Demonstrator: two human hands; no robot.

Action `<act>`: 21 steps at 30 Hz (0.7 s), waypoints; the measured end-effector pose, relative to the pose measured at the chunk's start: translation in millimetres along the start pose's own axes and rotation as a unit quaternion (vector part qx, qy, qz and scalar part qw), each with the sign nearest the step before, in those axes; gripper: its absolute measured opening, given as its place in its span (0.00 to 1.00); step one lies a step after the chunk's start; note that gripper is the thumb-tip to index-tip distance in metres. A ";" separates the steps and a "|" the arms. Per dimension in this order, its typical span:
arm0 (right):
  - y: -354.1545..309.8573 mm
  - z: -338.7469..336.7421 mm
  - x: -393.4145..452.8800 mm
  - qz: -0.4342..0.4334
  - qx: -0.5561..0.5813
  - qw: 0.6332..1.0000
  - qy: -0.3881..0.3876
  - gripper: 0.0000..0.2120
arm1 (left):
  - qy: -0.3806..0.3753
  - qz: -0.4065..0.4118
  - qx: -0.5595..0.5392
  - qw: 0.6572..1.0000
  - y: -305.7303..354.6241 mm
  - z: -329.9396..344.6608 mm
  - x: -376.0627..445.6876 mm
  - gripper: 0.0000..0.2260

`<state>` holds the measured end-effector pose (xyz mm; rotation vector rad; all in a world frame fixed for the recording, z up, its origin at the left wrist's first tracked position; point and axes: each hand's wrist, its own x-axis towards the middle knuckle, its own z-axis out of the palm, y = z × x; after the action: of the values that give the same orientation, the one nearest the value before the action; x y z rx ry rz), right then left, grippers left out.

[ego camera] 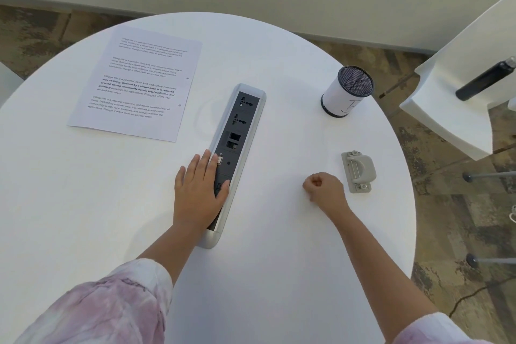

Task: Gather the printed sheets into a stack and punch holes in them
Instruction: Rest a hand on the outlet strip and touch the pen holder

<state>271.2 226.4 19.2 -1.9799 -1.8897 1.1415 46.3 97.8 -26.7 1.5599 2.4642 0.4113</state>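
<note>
A stack of printed sheets (136,84) lies flat at the far left of the round white table (83,204), with two punched holes along its right edge. A grey hole punch (358,172) sits at the right of the table. My left hand (199,190) rests flat, fingers spread, partly on the socket strip, holding nothing. My right hand (325,188) is curled into a fist on the table just left of the hole punch, not touching it.
A grey and black socket strip (237,142) is set into the table's middle. A mesh pen cup (344,91) stands at the far right. A white chair (458,86) with a black bottle (485,82) on it stands beyond the table's right edge.
</note>
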 end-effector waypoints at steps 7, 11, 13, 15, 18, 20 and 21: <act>-30.1 -34.0 15.8 0.095 0.395 0.913 0.041 0.13 | 0.001 -0.004 -0.006 1.000 0.0 0.8 -0.2 0.28; -66.0 -74.4 41.3 0.039 0.387 0.916 0.095 0.13 | -0.002 -0.006 -0.008 1.000 -0.8 1.8 -0.2 0.28; -77.8 -92.4 56.5 0.010 0.355 0.928 0.112 0.14 | -0.002 -0.007 -0.007 1.000 -1.1 1.8 -0.4 0.28; -85.3 -107.1 72.7 -0.020 0.291 0.946 0.142 0.14 | -0.002 -0.006 -0.005 1.000 -0.6 1.1 -0.5 0.28; -89.4 -122.4 96.7 -0.065 0.107 0.970 0.208 0.12 | 0.000 -0.008 -0.007 1.000 0.0 0.5 -0.7 0.28; -92.0 -128.0 110.8 -0.075 0.042 0.973 0.215 0.12 | 0.000 -0.008 -0.009 1.000 -0.1 0.7 -0.6 0.28; -93.6 -129.2 116.1 -0.076 0.026 0.975 0.209 0.12 | -0.001 -0.007 -0.009 1.000 -0.3 0.9 -0.6 0.28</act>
<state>267.1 396.7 118.7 -1.8325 -1.7304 0.6603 46.6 97.3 -27.6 1.5352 2.4604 0.4292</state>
